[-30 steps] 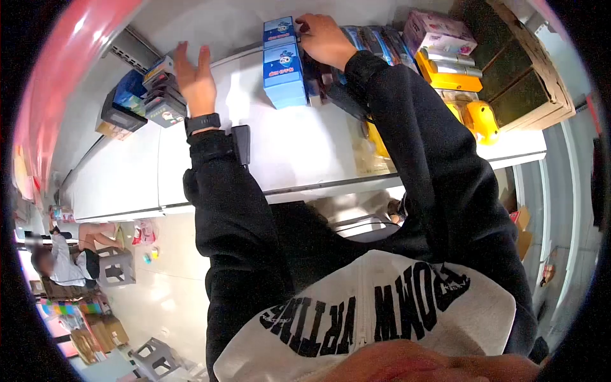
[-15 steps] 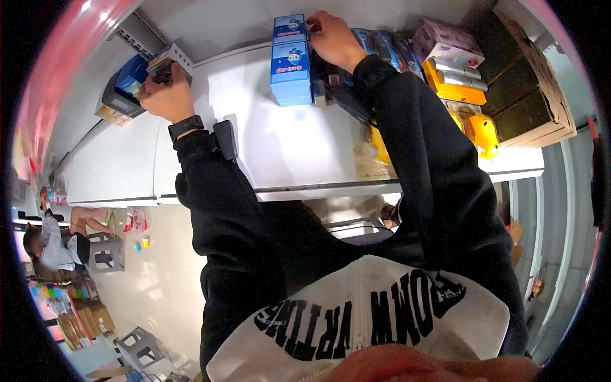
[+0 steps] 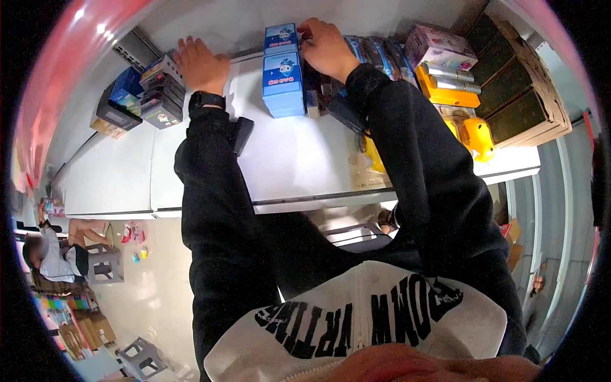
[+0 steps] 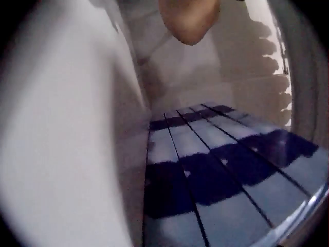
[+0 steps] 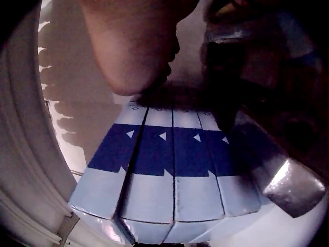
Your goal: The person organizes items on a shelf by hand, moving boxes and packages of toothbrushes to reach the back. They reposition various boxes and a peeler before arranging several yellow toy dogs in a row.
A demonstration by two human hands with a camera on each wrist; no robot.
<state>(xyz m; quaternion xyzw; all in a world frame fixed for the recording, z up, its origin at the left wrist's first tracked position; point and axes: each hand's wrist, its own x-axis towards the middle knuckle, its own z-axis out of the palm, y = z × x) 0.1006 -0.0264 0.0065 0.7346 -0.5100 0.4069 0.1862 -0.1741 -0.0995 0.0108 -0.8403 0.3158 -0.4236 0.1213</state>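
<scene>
In the head view, a stack of blue boxes stands on the white shelf, with another blue box behind it. My right hand is at the right side of the rear box, fingers slightly bent; contact is unclear. To the left, over the back of the shelf, my left hand has its fingers spread, holding nothing, close to some dark boxes. Part of my left hand shows above the row of blue boxes; my right hand hangs over their other side.
Dark packages, a pink box, a yellow pack and a large carton line the shelf's right side. A yellow toy lies near its edge. A person sits at the far left by a grey stool.
My left hand first moved left onto the dark boxes, its fingers bending there, then came back right with fingers spread. My right hand has stayed beside the blue boxes.
</scene>
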